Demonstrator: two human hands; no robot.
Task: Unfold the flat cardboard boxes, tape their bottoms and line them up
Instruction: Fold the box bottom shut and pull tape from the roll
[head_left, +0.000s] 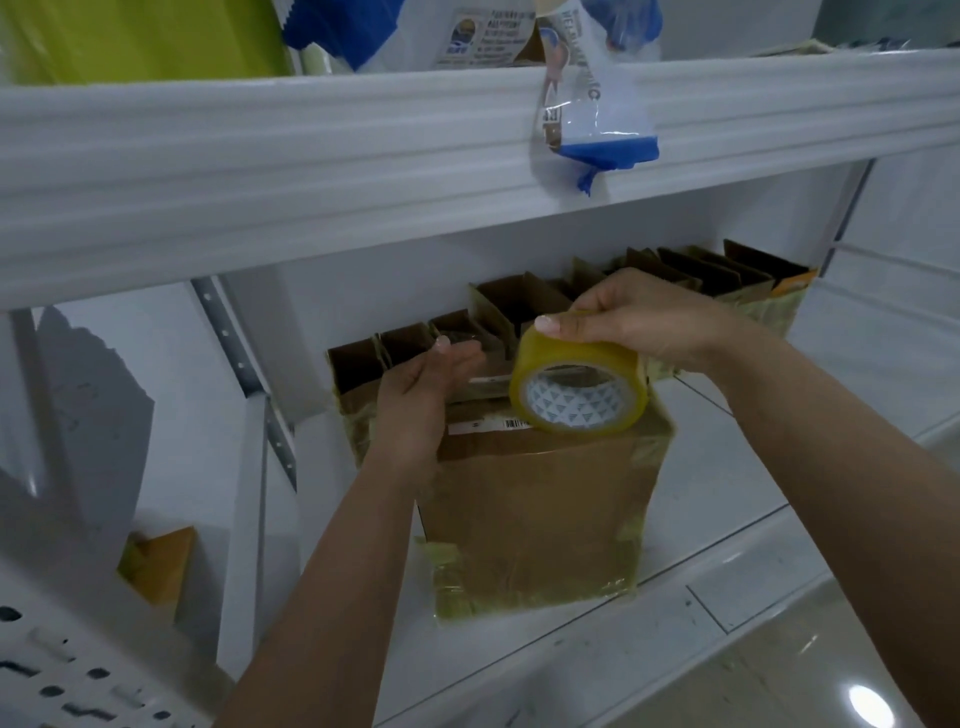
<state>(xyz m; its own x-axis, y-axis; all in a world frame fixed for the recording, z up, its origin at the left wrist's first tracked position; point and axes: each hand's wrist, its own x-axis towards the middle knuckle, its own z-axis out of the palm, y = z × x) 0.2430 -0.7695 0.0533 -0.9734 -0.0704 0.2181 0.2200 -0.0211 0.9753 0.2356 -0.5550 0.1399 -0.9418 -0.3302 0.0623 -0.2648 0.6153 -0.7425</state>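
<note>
holding: my right hand is gripping the tape roll from above, at the top of the nearest box
left hand: is lying flat, fingers straight, against that box's top left side
box: is standing on the white shelf
behind: a row of opened boxes is lining up toward the back right

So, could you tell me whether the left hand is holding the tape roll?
No, the right hand grips the tape roll; the left hand rests open against the box.
</note>
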